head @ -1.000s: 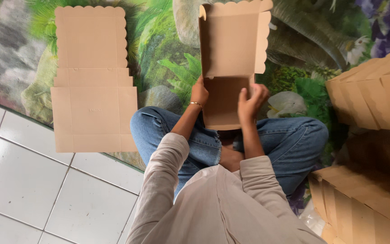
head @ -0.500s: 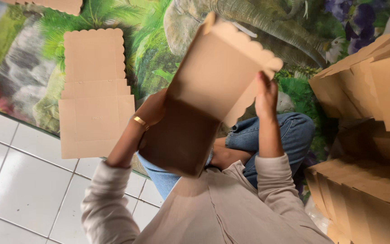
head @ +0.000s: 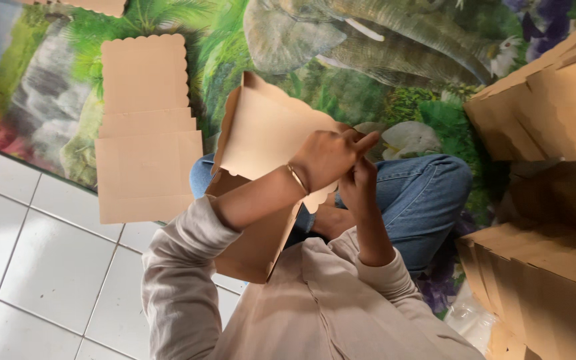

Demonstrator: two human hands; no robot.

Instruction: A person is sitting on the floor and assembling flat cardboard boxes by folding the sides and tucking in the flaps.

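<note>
Left hand grips the scalloped flap of the cardboard box; right hand pinches the same edge just beside it. Half a second ago the hands held opposite sides; now both meet at the flap and the box has tipped over the lap, so folding looks underway. Flat cardboard sheets lie on the mat, box stacks alongside.

Flat cardboard sheet, stacked boxes
</note>
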